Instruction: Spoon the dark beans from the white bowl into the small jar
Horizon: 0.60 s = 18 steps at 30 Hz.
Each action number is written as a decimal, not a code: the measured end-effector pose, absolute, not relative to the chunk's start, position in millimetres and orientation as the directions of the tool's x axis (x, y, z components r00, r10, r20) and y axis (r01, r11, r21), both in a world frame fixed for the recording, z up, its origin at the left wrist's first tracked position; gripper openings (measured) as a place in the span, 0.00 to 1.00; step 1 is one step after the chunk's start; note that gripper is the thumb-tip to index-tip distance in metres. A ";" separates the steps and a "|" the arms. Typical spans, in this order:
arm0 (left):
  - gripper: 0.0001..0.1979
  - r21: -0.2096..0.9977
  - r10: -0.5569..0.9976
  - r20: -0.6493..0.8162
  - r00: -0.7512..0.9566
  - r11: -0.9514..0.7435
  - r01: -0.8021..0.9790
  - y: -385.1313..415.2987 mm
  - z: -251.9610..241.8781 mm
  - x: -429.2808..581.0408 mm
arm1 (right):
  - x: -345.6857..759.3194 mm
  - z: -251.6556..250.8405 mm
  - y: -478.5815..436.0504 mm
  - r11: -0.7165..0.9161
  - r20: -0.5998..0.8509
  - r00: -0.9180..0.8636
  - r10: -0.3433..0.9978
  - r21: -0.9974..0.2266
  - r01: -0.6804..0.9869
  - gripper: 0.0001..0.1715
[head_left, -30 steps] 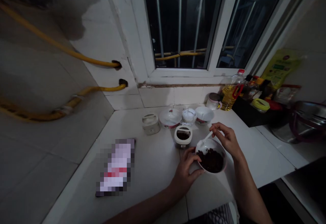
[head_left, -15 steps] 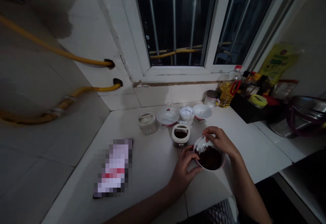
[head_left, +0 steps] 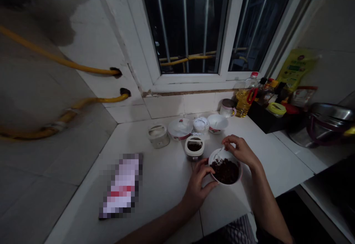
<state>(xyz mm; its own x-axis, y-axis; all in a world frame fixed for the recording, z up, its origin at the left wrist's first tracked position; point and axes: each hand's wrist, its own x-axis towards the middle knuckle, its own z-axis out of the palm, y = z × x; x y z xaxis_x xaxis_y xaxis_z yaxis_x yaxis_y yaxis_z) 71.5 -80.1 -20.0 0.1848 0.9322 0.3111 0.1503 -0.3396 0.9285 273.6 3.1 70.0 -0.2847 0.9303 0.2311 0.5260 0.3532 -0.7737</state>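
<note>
A white bowl (head_left: 236, 181) holding a dark, crumbly reddish-brown food (head_left: 226, 171) sits on the counter in front of me. My left hand (head_left: 198, 183) grips its left side, thumb low and fingers along the rim. Over the bowl's far side, my right hand (head_left: 239, 149) pinches the handle of a white spoon (head_left: 220, 154), whose lower end reaches down to the food. Just behind the bowl stands a jar with a white rim and handle (head_left: 194, 148), with similar dark contents.
Behind stand a lidded clear container (head_left: 158, 136), a patterned bowl (head_left: 180, 128), a white tub (head_left: 201, 124), another bowl (head_left: 217, 123) and a mug (head_left: 227, 107). An oil bottle (head_left: 244, 99), a black condiment box (head_left: 264, 118) and a steel pot (head_left: 324, 125) are right. A blurred-out flat object (head_left: 122, 184) lies left.
The view has shifted slightly. The spoon has moved a little within the bowl and more of it shows. My left hand keeps its hold on the bowl.
</note>
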 end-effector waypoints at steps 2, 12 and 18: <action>0.09 0.928 0.934 0.304 0.189 -0.335 0.162 -79.5 -20.7 71.2 | 271.5 70.1 -1.2 0.438 0.284 -0.340 0.897 -0.672 0.597 0.09; 0.08 0.941 0.940 0.279 0.194 -0.309 0.142 -81.0 -23.6 69.9 | 264.8 68.8 -1.9 0.266 0.094 -0.368 0.925 -0.851 0.452 0.09; 0.09 0.934 0.932 0.309 0.191 -0.335 0.123 -80.5 -23.4 70.3 | 273.6 69.9 4.3 0.157 0.056 -0.321 0.945 -0.942 0.297 0.08</action>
